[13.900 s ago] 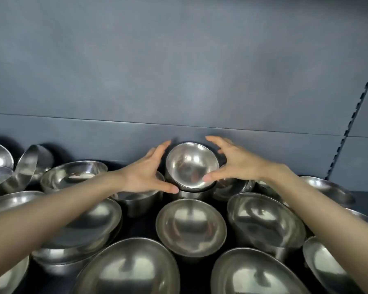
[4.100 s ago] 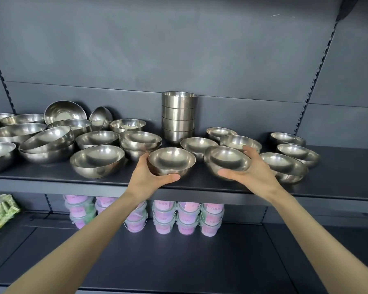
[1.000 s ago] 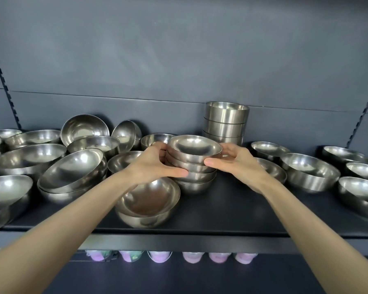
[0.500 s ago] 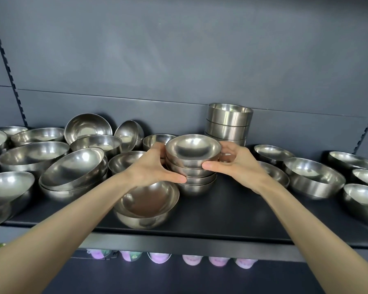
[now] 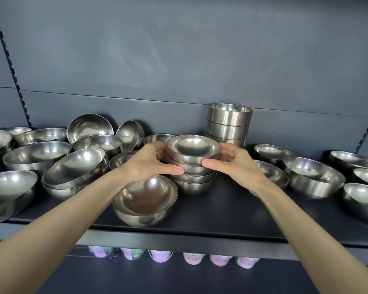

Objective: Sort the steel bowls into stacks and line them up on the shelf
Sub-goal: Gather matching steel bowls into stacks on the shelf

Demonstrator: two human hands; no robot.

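A stack of small rounded steel bowls [image 5: 192,166] stands mid-shelf on the dark shelf [image 5: 232,211]. My left hand [image 5: 149,162] grips its left side, thumb under the upper bowls and fingers behind. My right hand [image 5: 232,162] grips the right side the same way. Behind the stack rises a taller stack of straight-walled steel bowls [image 5: 228,124]. A pair of nested wider bowls [image 5: 146,200] sits at the front, under my left wrist.
Many loose and nested steel bowls [image 5: 51,158] crowd the shelf's left half. Several wide shallow bowls [image 5: 314,179] lie to the right. Pink-lidded cups [image 5: 196,257] stand on the shelf below. A grey back panel closes the rear.
The stack between my hands has come down slightly and sits a little straighter; both hands keep the same hold. The view has shifted a bit.
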